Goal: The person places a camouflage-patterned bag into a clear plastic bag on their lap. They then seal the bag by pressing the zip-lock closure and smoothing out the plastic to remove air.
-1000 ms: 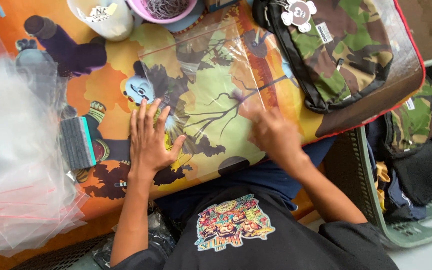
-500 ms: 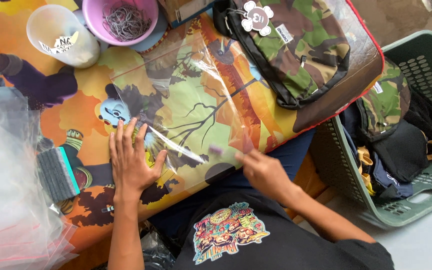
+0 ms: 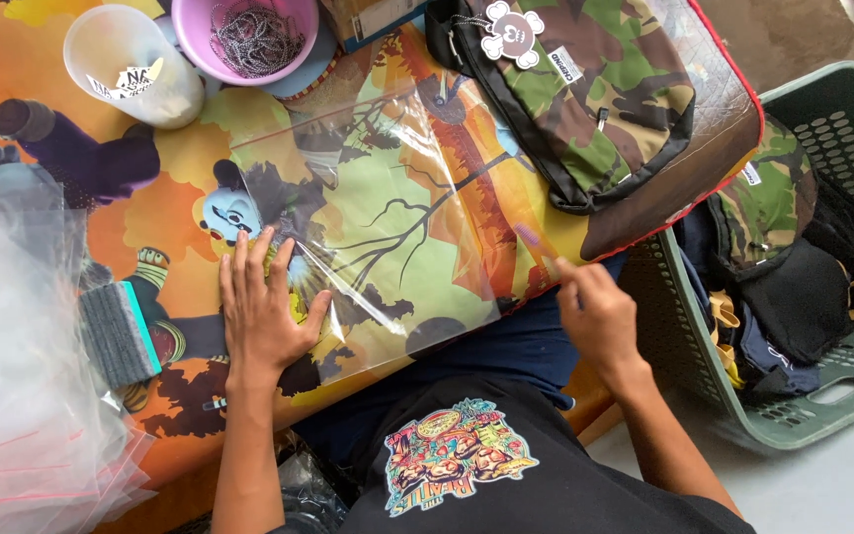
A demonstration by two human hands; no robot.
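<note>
A clear plastic bag (image 3: 397, 208) lies flat on the colourful cartoon-printed table (image 3: 180, 158). My left hand (image 3: 264, 316) rests palm down on the bag's near left corner, fingers spread. My right hand (image 3: 595, 311) is off the table's near right edge, pinching a thin pale strip (image 3: 536, 242) that runs up toward the bag's right edge. A camouflage backpack (image 3: 595, 99) lies at the far right of the table, beyond the bag.
A white cup (image 3: 130, 69) and a pink bowl of chains (image 3: 254, 40) stand at the back. A grey-and-teal block (image 3: 116, 331) lies left of my left hand. A stack of clear bags (image 3: 22, 396) fills the left. A green basket (image 3: 822, 297) with backpacks stands on the right.
My right hand has drawn away to the right along the bag's edge, off the table, pulling the strip. My left hand has stayed pressed on the bag.
</note>
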